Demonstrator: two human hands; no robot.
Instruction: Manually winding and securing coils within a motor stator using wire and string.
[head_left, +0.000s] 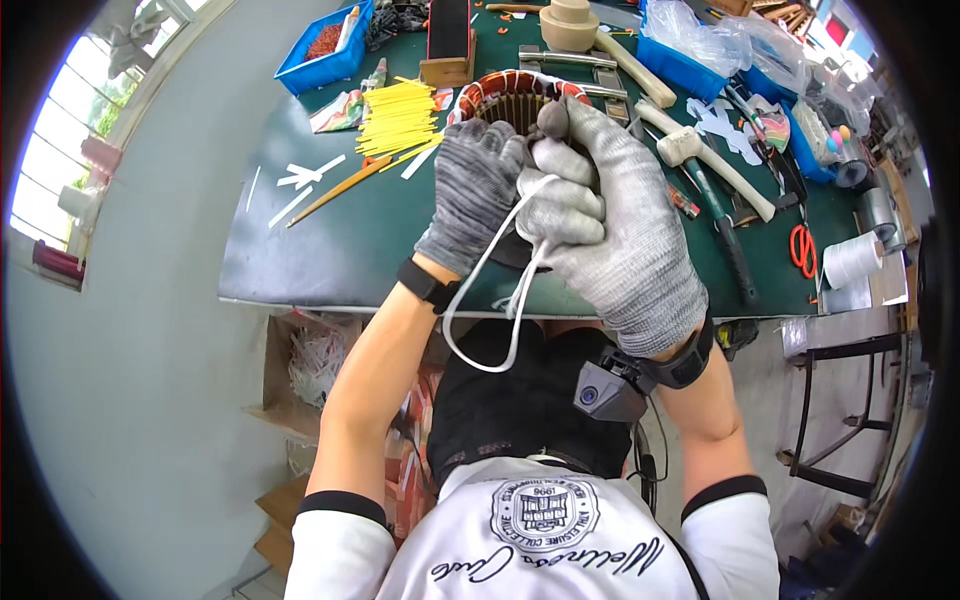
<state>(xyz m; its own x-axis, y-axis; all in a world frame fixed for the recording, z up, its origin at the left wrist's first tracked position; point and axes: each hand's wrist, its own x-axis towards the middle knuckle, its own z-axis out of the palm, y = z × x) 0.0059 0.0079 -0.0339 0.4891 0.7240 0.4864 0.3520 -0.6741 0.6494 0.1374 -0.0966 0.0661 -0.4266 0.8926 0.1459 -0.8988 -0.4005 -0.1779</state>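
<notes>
A ring-shaped motor stator [478, 92] with red-brown copper windings and white lacing stands on the green table in front of me. My left hand [476, 185], in a grey knitted glove, grips its near left rim with bent fingers. Close beside it, my right hand [610, 215], in a paler glove, is closed on a white cord [470, 355]. The thumb and forefinger press together at the stator's near edge. From the curled fingers the cord hangs in a long loop below the table's front edge. My hands hide the stator's near side.
Yellow strips [398, 120] and a pointed wooden stick [335, 200] lie left of the stator. Mallets [700, 155], a dark-handled hammer [730, 240], red scissors [803, 250] and a white cord spool [852, 262] are on the right. Blue bins [325, 65] stand farther back.
</notes>
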